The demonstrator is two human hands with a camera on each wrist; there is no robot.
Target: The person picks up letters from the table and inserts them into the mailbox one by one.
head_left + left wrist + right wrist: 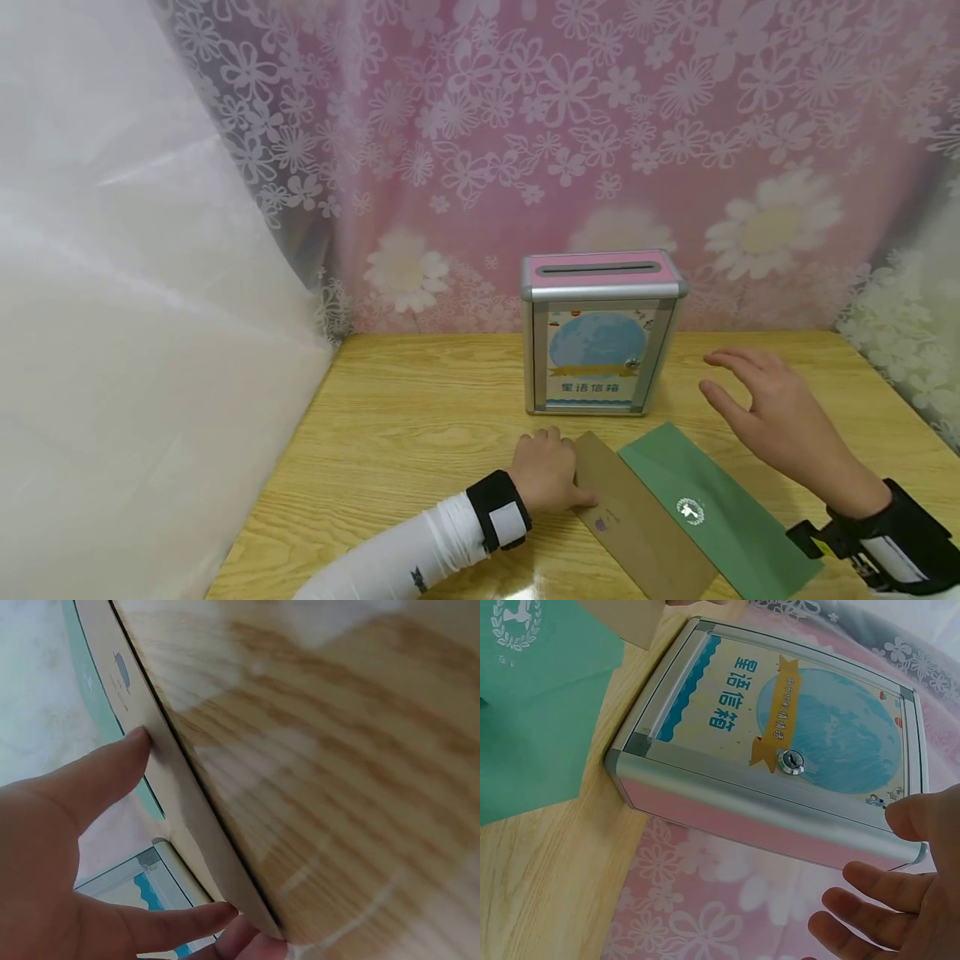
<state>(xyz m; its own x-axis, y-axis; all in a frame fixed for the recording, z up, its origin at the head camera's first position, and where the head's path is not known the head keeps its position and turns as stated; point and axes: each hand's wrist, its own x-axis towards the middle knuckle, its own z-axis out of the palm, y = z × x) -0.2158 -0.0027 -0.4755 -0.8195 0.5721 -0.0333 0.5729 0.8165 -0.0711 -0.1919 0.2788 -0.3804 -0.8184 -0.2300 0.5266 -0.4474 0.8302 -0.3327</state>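
My left hand [545, 471] pinches the left edge of a brown envelope [637, 525] lying on the table, thumb on its top face. In the left wrist view the thumb [112, 776] presses the envelope [176, 780], and some fingertips are hidden behind its edge. Partly beside it lies a green envelope [720, 508] with a white round emblem. Raised at the right, my right hand [787, 417] holds nothing, its fingers spread and slightly bent. Nearest to it stands a silver-framed letter box [603, 333], upright, with a slot in its pink top and a lock [791, 762] on its front.
The wood-grain table [390, 417] reaches back to a pink flowered curtain [480, 167] behind the box. White sheeting [135, 292] hangs along the left side. A black strap with a device [892, 542] sits on the right wrist.
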